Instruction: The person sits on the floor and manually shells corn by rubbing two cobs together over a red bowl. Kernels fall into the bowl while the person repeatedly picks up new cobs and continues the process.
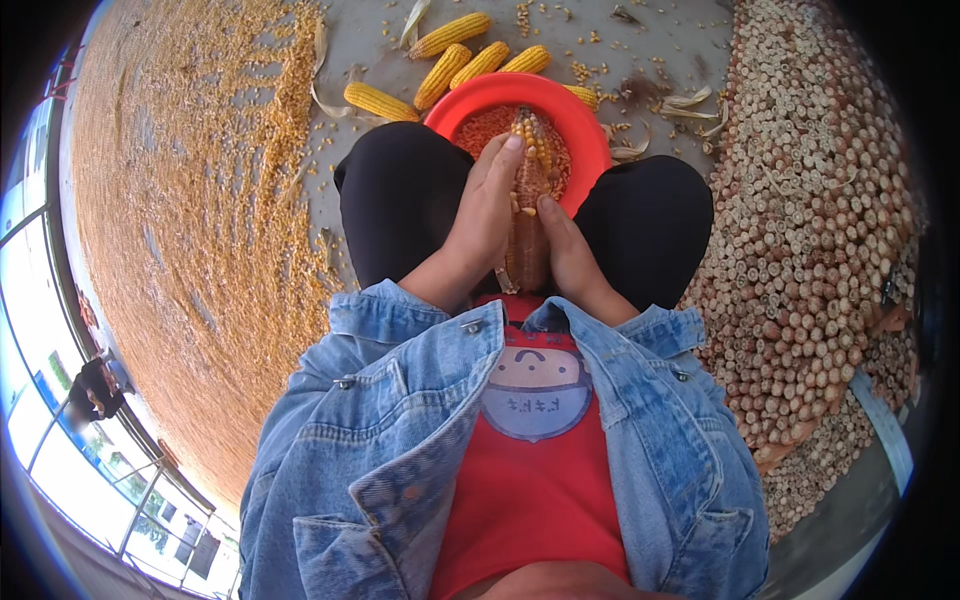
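Note:
Between my knees, my left hand (487, 199) and my right hand (571, 247) grip a partly shelled corn cob (531, 180) from its two sides. Yellow kernels remain at the cob's far end, with a few loose ones by my thumbs; the bared part is reddish brown. Below the cob's far end is a red plastic basin (592, 142) with reddish-orange kernels (476, 129) inside. Another brownish piece (529, 259), perhaps a cob, shows between my wrists; what holds it is hidden. Several full yellow corn cobs (442, 75) lie just beyond the basin.
A wide layer of loose corn kernels (195, 187) covers the floor at left. Bare cobs (802, 247) are stacked in a large pile at right. Dry husks (686, 103) and scattered kernels lie on the grey floor beyond the basin. A person (96, 390) is at the far left.

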Available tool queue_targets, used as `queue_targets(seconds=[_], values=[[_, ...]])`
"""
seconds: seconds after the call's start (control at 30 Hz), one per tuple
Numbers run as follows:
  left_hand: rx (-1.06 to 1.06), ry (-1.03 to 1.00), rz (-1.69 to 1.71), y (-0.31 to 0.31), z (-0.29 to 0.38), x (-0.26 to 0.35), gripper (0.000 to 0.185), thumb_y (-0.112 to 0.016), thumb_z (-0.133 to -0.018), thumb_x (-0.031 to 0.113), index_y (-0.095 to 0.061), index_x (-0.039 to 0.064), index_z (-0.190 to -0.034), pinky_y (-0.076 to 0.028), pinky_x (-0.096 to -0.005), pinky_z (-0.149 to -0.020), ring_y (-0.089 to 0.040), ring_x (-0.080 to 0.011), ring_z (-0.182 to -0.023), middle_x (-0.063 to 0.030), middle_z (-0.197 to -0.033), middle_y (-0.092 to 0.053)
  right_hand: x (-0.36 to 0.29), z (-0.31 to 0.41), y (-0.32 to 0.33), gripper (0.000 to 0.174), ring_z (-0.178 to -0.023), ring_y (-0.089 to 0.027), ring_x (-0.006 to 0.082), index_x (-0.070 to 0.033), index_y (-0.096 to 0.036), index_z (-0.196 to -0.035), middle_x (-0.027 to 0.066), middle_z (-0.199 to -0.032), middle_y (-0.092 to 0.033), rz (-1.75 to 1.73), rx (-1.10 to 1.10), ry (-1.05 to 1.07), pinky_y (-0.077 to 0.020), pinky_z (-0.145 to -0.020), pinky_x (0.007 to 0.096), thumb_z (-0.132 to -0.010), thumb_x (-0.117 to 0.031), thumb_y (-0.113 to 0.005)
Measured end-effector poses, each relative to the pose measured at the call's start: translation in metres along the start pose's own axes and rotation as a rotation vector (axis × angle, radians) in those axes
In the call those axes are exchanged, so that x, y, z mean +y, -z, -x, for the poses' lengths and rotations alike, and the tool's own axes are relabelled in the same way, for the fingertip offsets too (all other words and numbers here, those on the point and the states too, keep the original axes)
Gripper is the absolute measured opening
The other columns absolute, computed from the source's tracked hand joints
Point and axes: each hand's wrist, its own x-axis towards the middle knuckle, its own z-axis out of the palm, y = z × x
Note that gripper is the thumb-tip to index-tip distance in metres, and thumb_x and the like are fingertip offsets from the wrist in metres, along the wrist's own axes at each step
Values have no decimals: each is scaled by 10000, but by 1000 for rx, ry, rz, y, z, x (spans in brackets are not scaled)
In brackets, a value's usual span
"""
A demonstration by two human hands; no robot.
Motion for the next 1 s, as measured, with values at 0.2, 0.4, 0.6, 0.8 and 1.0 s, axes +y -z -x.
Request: queue_targets(seconds=[0.2, 0.4, 0.6, 0.8, 1.0], values=[[-29, -76, -5, 1, -7, -6, 395, -335, -1053, 290, -498, -8, -1256, -475, -328, -929, -606, -204, -1032, -152, -1145, -614, -3, -1, -5, 483, -1052, -598, 146, -14, -482, -1302, 101, -1184, -601, 175, 26, 121, -456, -929, 278, -1045, -400, -344], [-7, -70, -54, -2, -3, -3, 376, -365, -1035, 278, -486, -6, -1250, -472, -325, -924, -608, -202, -1018, -149, -1121, -618, -1, -3, 2, 476, -1029, -579, 126, -6, -473, -1318, 88, -1150, -603, 142, -3, 73, -448, -905, 253, -1048, -383, -368], [7, -16, 40, -4, -4, 2, 375, -410, -1009, 289, -469, 0, -1242, -490, -342, -884, -613, -215, -983, -145, -1065, -619, -1, -2, -1, 475, -1032, -578, 130, -8, -457, -1332, 87, -1147, -600, 186, -1, 122, -444, -909, 253, -1048, -379, -371], [0, -85, -172, 5, -6, -9, 369, -402, -1003, 276, -447, 3, -1246, -506, -361, -847, -621, -230, -947, -154, -1056, -615, 0, 0, -5, 462, -1050, -570, 134, -9, -433, -1356, 87, -1173, -588, 172, 4, 142, -443, -917, 258, -1051, -351, -373], [-6, -71, -30, 4, -3, -10, 376, -384, -1014, 305, -466, 11, -1234, -506, -355, -849, -624, -224, -910, -144, -1046, -620, -3, 3, -3, 454, -1042, -568, 129, -11, -428, -1357, 91, -1179, -582, 196, -1, 140, -447, -912, 253, -1051, -342, -374]])
